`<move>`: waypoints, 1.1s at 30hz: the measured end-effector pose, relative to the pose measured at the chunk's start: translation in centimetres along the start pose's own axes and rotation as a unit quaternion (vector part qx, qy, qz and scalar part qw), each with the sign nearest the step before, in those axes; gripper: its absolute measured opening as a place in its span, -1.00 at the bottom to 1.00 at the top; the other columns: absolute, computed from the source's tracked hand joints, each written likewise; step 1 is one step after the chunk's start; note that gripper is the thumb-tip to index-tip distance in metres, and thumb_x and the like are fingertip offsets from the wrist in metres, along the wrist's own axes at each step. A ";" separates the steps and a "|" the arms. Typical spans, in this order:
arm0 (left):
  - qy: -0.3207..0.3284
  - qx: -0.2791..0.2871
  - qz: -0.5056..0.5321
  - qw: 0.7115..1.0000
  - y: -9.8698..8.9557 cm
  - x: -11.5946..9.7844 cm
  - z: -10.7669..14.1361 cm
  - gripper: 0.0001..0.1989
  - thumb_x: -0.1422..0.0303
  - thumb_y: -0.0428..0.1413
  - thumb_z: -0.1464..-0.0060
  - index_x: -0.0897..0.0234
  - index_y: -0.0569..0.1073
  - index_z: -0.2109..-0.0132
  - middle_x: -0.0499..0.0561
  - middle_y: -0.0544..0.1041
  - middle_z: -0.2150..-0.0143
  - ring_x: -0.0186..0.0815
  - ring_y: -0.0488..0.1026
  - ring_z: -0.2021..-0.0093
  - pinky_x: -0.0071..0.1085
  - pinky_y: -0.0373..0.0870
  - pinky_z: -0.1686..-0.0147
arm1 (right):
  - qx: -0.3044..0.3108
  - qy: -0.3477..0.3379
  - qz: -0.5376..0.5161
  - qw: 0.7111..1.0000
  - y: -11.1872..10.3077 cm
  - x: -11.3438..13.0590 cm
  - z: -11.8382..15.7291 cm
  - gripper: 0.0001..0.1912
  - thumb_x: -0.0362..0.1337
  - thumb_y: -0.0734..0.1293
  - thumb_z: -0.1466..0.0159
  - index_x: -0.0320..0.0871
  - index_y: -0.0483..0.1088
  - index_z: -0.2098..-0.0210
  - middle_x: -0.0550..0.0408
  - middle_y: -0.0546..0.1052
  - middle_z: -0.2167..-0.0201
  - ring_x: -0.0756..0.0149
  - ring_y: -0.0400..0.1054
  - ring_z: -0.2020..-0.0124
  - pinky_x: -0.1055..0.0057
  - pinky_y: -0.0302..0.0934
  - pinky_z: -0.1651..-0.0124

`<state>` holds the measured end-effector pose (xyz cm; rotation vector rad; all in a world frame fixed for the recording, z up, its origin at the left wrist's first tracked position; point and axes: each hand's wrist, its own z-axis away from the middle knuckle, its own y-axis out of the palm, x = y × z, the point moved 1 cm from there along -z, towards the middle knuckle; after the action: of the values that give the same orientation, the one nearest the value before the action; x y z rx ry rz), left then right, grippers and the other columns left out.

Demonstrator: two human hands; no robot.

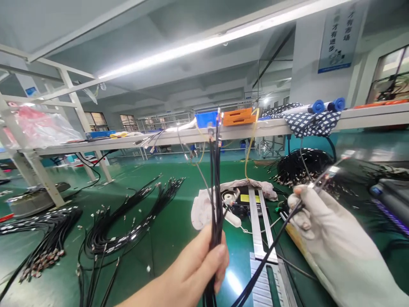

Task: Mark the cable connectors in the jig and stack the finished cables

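Note:
Bare and wrapped round an upright bundle of black cables, my left hand is at the lower middle. The cable tips with small connectors rise above it. My right hand, in a pale glove with bare fingertips, pinches more black cables on the right. Their connector ends stick out past the fingers, slightly blurred. Behind the hands, a black device with a yellow label lies on a whitish cloth. A slotted metal fixture runs from it toward the front.
On the green table at left lie black cable bundles and another pile. A coiled cable heap sits at back right. Above the table's back, a shelf holds a blue bin, orange bins and patterned cloth.

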<state>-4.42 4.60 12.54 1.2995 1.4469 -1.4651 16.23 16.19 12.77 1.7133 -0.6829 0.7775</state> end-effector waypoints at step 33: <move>0.016 0.051 0.206 0.977 3.8 2.2 -5.9 -0.52 -0.08 0.16 -0.07 0.29 0.31 0.27 -0.14 0.26 0.55 -0.52 0.08 0.61 -0.55 -0.05 0.63 | -0.005 -0.151 0.095 0.984 1.0 5.7 -2.2 -0.67 -0.09 0.57 -0.04 -0.09 0.52 0.27 0.16 0.47 0.39 0.48 0.25 0.51 0.65 0.16 0.57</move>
<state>-0.35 10.16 10.13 1.5805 1.0493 -1.2553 18.63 17.75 18.28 1.7924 -1.0686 0.6466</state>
